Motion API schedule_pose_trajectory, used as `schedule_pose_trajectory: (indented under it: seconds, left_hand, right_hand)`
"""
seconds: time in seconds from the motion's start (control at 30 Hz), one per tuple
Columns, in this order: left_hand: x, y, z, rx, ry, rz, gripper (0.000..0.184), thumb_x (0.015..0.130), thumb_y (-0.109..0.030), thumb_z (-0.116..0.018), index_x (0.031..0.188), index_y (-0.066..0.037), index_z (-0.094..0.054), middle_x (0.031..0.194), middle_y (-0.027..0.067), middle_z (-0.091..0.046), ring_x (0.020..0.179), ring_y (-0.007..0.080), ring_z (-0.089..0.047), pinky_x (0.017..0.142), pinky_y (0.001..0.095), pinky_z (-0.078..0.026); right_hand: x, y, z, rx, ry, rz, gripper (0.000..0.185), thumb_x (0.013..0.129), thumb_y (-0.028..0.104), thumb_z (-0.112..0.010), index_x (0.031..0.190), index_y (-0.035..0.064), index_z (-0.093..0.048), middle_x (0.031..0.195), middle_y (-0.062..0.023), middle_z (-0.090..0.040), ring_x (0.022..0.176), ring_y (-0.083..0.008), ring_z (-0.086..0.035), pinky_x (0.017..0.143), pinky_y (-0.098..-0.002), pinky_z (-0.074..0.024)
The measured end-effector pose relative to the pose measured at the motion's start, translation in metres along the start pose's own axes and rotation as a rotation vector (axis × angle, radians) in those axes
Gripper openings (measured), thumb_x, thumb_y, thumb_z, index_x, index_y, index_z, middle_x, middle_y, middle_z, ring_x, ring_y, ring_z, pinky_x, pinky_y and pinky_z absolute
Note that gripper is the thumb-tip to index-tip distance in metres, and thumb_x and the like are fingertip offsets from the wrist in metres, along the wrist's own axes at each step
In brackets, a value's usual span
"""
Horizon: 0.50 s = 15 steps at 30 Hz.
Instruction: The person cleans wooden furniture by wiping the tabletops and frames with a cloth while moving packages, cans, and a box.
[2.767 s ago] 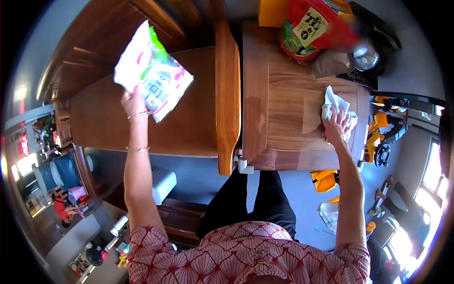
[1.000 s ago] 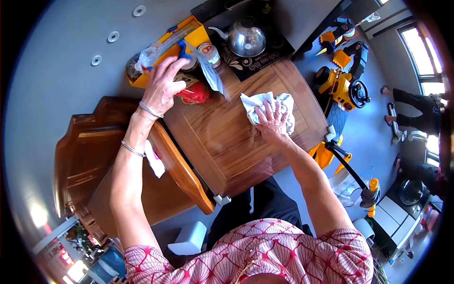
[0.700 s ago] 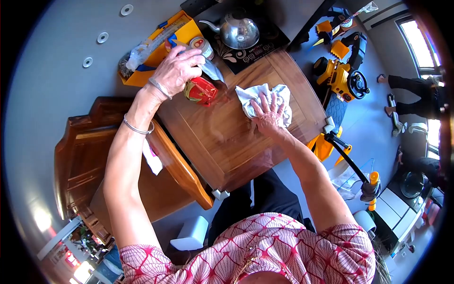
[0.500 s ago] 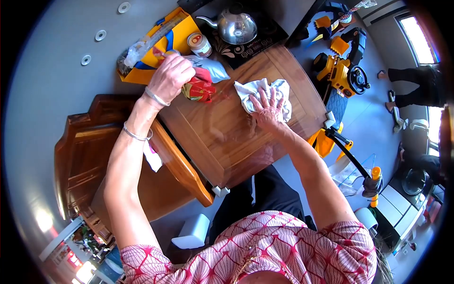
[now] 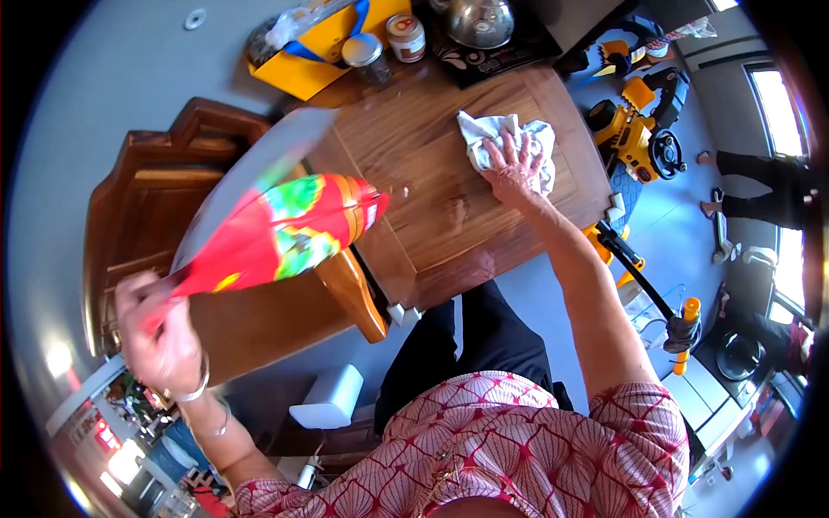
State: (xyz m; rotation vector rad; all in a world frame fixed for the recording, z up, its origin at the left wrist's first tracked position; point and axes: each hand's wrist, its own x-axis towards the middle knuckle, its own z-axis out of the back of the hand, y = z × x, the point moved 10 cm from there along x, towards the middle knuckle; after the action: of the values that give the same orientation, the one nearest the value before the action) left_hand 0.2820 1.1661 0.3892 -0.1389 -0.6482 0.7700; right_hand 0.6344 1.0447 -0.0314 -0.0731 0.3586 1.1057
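Far over on the left, the left hand (image 5: 162,337) is closed around one end of a red packet (image 5: 302,231) with green patches on it, both a bit blurry. The packet's up in the air above the wooden chair (image 5: 147,203), and its other end overlaps the table's edge from this angle. Some see-through greyish sheet is smeared alongside; can't tell what it is. Moving right, a yellow box (image 5: 306,73) sits at the back of the wooden table (image 5: 414,173), then a silver-lidded jar (image 5: 366,53), a can (image 5: 406,39) and a metal kettle (image 5: 484,24) on a black cooktop (image 5: 509,50). Next up, the right hand (image 5: 518,180) lies flat, fingers spread, on a crumpled white cloth (image 5: 480,129) on the tabletop, not clutching it. Past that, a yellow toy digger (image 5: 635,147) and another person's dark-trousered legs (image 5: 760,186).
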Motion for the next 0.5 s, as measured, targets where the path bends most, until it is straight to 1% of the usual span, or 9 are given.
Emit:
schedule_pose_trajectory:
  seconds: [0.03, 0.1, 0.17, 0.23, 0.27, 0.33, 0.37, 0.43, 0.5]
  left_hand:
    - [-0.018, 0.022, 0.028, 0.029, -0.054, 0.183, 0.017, 0.072, 0.01, -0.066, 0.087, 0.004, -0.06, 0.089, 0.0108, -0.063, 0.077, 0.0181, -0.06, 0.069, 0.0274, -0.05]
    - [-0.041, 0.041, 0.06, -0.001, -0.026, 0.385, 0.018, 0.076, 0.007, -0.065, 0.093, 0.005, -0.061, 0.093, 0.0093, -0.064, 0.077, 0.0146, -0.06, 0.069, 0.0239, -0.05]
    - [-0.06, 0.056, 0.082, 0.223, 0.069, 0.36, 0.021, 0.077, 0.003, -0.065, 0.097, 0.004, -0.06, 0.096, 0.0105, -0.064, 0.082, 0.0175, -0.06, 0.076, 0.0273, -0.048]
    - [-0.09, 0.091, 0.087, 0.321, 0.193, 0.444, 0.02, 0.079, -0.001, -0.062, 0.099, 0.002, -0.059, 0.094, 0.0064, -0.061, 0.085, 0.014, -0.057, 0.08, 0.0272, -0.045]
    - [-0.102, 0.108, 0.08, 0.31, 0.24, 0.464, 0.018, 0.078, -0.002, -0.063, 0.096, 0.002, -0.059, 0.09, 0.0071, -0.06, 0.082, 0.0157, -0.057, 0.078, 0.0274, -0.045]
    - [-0.128, 0.146, 0.062, 0.281, 0.27, 0.469, 0.016, 0.074, -0.001, -0.063, 0.089, 0.001, -0.057, 0.079, 0.0095, -0.055, 0.073, 0.0197, -0.055, 0.071, 0.0288, -0.044]
    - [-0.143, 0.165, 0.051, 0.265, 0.256, 0.454, 0.016, 0.07, 0.001, -0.063, 0.085, 0.001, -0.055, 0.074, 0.0112, -0.052, 0.068, 0.0222, -0.054, 0.067, 0.03, -0.043]
    - [-0.171, 0.198, 0.026, 0.247, 0.214, 0.462, 0.016, 0.068, 0.002, -0.062, 0.082, -0.001, -0.054, 0.074, 0.0123, -0.051, 0.067, 0.0275, -0.053, 0.066, 0.0303, -0.043]
    - [-0.2, 0.231, -0.008, 0.226, 0.27, 0.485, 0.016, 0.067, 0.004, -0.06, 0.08, 0.0, -0.051, 0.076, 0.014, -0.051, 0.072, 0.0331, -0.054, 0.067, 0.0342, -0.044]
  right_hand:
    - [0.001, 0.0, -0.002, -0.014, 0.002, -0.006, 0.062, 0.087, 0.04, -0.052, 0.141, 0.0291, -0.025, 0.151, -0.008, -0.011, 0.137, -0.0429, -0.004, 0.101, -0.0688, -0.0067]
    - [0.001, 0.002, 0.002, -0.033, 0.011, -0.013, 0.062, 0.087, 0.04, -0.051, 0.141, 0.0287, -0.024, 0.151, -0.0086, -0.01, 0.137, -0.0434, -0.002, 0.101, -0.0691, -0.0062]
    - [0.003, -0.002, -0.014, -0.175, 0.135, -0.062, 0.064, 0.089, 0.042, -0.048, 0.144, 0.0291, -0.017, 0.152, -0.0087, -0.005, 0.136, -0.0454, 0.003, 0.101, -0.0701, -0.005]
    - [0.007, -0.003, -0.021, -0.186, 0.138, -0.059, 0.064, 0.089, 0.04, -0.048, 0.144, 0.0299, -0.017, 0.152, -0.0074, 0.0, 0.135, -0.047, 0.002, 0.099, -0.071, -0.0106]
    - [-0.004, 0.016, -0.007, -0.398, 0.317, 0.021, 0.062, 0.09, 0.041, -0.046, 0.143, 0.031, -0.017, 0.152, -0.0057, -0.001, 0.135, -0.0467, 0.002, 0.1, -0.0702, -0.0092]
    - [0.012, -0.007, -0.021, -0.222, 0.038, -0.079, 0.061, 0.089, 0.042, -0.047, 0.142, 0.0344, -0.018, 0.152, -0.0041, -0.005, 0.137, -0.0432, 0.002, 0.102, -0.0683, -0.0065]
    - [0.01, -0.006, -0.017, -0.189, 0.064, -0.079, 0.062, 0.089, 0.044, -0.047, 0.142, 0.0347, -0.017, 0.152, -0.004, -0.004, 0.137, -0.0419, 0.001, 0.102, -0.0678, -0.0071]
    - [0.011, -0.008, -0.018, -0.176, 0.068, -0.083, 0.063, 0.089, 0.045, -0.047, 0.143, 0.0346, -0.015, 0.152, -0.0042, -0.004, 0.137, -0.0425, 0.0, 0.102, -0.0678, -0.0073]
    - [0.014, -0.016, -0.03, -0.206, 0.057, -0.066, 0.064, 0.089, 0.045, -0.046, 0.143, 0.035, -0.014, 0.152, -0.0047, -0.005, 0.136, -0.0434, -0.001, 0.101, -0.0684, -0.0081]
